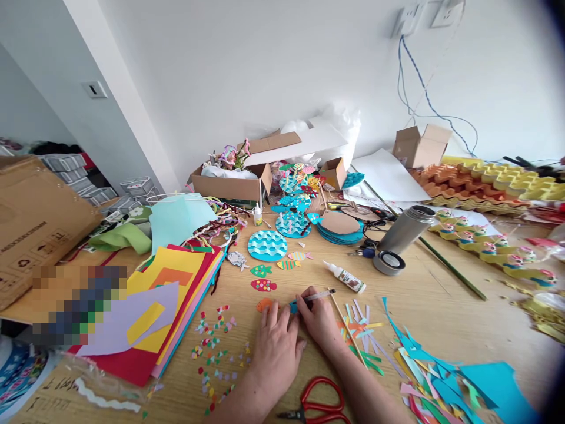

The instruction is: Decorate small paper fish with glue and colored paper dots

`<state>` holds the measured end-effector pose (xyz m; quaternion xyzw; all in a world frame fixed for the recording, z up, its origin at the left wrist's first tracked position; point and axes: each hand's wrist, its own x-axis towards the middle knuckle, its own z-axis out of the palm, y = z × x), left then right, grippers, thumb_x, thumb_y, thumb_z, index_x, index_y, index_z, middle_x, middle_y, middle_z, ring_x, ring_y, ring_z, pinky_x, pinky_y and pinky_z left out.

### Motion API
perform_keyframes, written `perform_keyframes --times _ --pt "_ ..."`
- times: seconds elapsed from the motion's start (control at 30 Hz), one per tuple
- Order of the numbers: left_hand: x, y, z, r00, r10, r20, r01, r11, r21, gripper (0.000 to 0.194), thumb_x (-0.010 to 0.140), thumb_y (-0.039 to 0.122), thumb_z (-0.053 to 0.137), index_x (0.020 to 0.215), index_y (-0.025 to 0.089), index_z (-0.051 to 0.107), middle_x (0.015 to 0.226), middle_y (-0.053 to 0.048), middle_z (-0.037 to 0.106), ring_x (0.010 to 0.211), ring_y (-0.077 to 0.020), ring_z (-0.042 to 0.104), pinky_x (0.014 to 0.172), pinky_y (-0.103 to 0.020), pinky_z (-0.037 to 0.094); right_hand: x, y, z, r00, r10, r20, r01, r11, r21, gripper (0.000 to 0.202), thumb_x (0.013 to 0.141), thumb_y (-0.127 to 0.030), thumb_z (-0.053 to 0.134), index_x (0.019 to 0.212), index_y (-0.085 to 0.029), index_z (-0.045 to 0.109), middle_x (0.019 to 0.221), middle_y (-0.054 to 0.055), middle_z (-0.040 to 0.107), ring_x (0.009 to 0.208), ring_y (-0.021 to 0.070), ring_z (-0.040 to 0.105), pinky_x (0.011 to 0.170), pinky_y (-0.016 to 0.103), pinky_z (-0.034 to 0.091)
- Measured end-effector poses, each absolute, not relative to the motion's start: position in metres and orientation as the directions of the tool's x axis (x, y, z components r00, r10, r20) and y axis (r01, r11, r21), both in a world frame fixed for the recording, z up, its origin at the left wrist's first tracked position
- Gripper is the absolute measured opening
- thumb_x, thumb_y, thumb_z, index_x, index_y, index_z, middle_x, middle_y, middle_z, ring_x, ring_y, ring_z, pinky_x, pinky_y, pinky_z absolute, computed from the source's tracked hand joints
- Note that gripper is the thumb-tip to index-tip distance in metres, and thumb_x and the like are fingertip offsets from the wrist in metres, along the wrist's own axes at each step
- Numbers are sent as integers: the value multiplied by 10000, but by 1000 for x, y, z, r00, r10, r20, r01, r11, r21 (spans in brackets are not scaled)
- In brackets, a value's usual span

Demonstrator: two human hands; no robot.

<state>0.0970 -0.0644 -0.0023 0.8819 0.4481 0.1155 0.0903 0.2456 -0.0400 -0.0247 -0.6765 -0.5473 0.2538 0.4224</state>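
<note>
My left hand (277, 344) lies on the wooden table with its fingers spread, the fingertips beside an orange paper fish (265, 304) and a small blue paper piece (293, 306). A thin pen (325, 294) is pinched in my right hand (315, 312), whose fingertips touch the right side of the blue piece. Just beyond the hands are a red dotted fish (263, 285), a green fish (261, 270) and a striped fish (289, 265). A round blue disc with wavy strips (267, 245) sits farther back. A white glue bottle (345, 277) lies on its side.
Red-handled scissors (324, 400) lie between my forearms. Paper confetti (216, 347) is scattered at left, near stacked coloured sheets (176, 277). A thin stick (348, 330) and blue scraps (489, 383) lie at right. A metal flask (406, 228) stands behind.
</note>
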Motion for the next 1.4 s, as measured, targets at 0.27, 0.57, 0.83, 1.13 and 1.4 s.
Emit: perform_keyframes --times 0.27,0.57,0.83,1.13,1.4 --pt "98 -63 1 571 814 105 770 -576 275 436 925 403 533 1320 218 547 1356 -72 539 1339 -337 365 1116 -526 324 245 -40 -23 275 953 127 533 -41 -845 271 857 -451 429 703 -231 466 556 1 561 508 175 535 542 270 377" --pt "97 -64 2 576 810 106 769 -582 265 439 928 410 524 1319 211 550 1352 -79 544 1340 -341 364 1114 -523 325 244 -40 -20 280 950 138 534 -35 -845 269 852 -446 433 694 -232 469 569 13 580 517 178 540 545 272 379" --pt "97 -63 -1 575 808 127 767 -586 260 425 917 409 544 1295 216 566 1340 -71 547 1325 -339 378 1107 -522 335 244 -40 -21 280 949 142 533 -31 -846 268 853 -445 440 695 -230 469 563 7 567 513 177 535 538 271 375" --pt "98 -64 -1 573 811 120 772 -583 253 424 918 394 540 1299 210 560 1341 -67 545 1324 -340 377 1116 -516 325 244 -41 -20 278 950 145 536 -28 -844 264 857 -443 447 698 -233 469 555 3 569 507 174 535 538 270 376" --pt "97 -64 0 570 813 121 772 -580 260 424 916 390 545 1301 211 558 1344 -73 543 1328 -338 374 1108 -519 333 244 -41 -21 278 949 152 532 -20 -846 275 857 -445 445 690 -229 472 570 8 576 522 174 543 547 271 388"
